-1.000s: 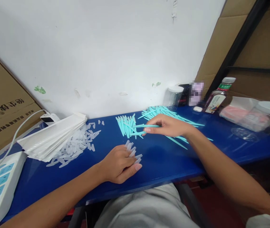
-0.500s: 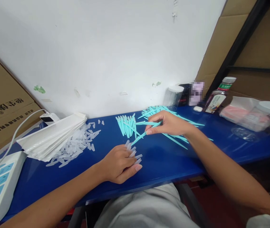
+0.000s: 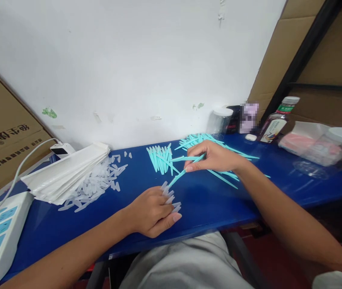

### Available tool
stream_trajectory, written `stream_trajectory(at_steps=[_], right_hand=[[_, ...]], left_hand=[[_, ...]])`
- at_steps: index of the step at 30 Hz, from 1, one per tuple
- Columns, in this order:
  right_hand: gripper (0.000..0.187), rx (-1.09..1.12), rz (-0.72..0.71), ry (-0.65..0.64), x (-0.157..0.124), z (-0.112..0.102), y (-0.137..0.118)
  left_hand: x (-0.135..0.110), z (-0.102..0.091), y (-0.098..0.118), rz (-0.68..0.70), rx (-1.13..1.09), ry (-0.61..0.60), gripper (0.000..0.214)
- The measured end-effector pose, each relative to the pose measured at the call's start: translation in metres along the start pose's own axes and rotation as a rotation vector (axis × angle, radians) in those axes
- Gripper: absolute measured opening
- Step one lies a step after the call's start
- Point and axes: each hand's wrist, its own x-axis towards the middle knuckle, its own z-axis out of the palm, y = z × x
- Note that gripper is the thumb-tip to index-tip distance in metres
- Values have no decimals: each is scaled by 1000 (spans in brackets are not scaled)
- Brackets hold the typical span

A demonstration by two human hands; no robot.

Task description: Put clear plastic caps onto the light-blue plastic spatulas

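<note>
A: Left hand (image 3: pixel 154 210), near the counter's (image 3: pixel 213 208) front edge?
B: Curled, holding translucent caps (image 3: pixel 169 194) between fingers.
A: Right hand (image 3: pixel 211 156)?
B: Pinching turquoise sticks (image 3: pixel 177 178), one tip just beside the caps.
A: Beyond?
B: Stick pile (image 3: pixel 199 139), back edge.

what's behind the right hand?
Part of the turquoise stick pile shows beyond the right hand; more sticks emerge on its near side. Whatever the hand covers can't be seen.
</note>
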Motion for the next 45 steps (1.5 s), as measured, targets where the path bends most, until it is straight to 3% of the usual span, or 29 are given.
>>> stream_trajectory(at_steps=[7, 17, 23, 26, 34, 45], right_hand=[[29, -1, -16, -30, 0, 4, -3], [36, 76, -71, -75, 9, 38, -11], [60, 5, 0, 125, 7, 17, -5], [48, -24, 51, 166, 4, 5, 2], [19, 16, 14, 95, 1, 1, 1], [27, -32, 54, 53, -1, -3, 4]], left_hand=[[1, 0, 1, 20, 83, -7, 45], [0, 3, 4, 38, 148, 19, 44], [3, -2, 2, 47, 176, 49, 39], [3, -4, 2, 45, 190, 38, 41], [2, -4, 3, 53, 184, 44, 44], [3, -3, 4, 52, 164, 74, 42]])
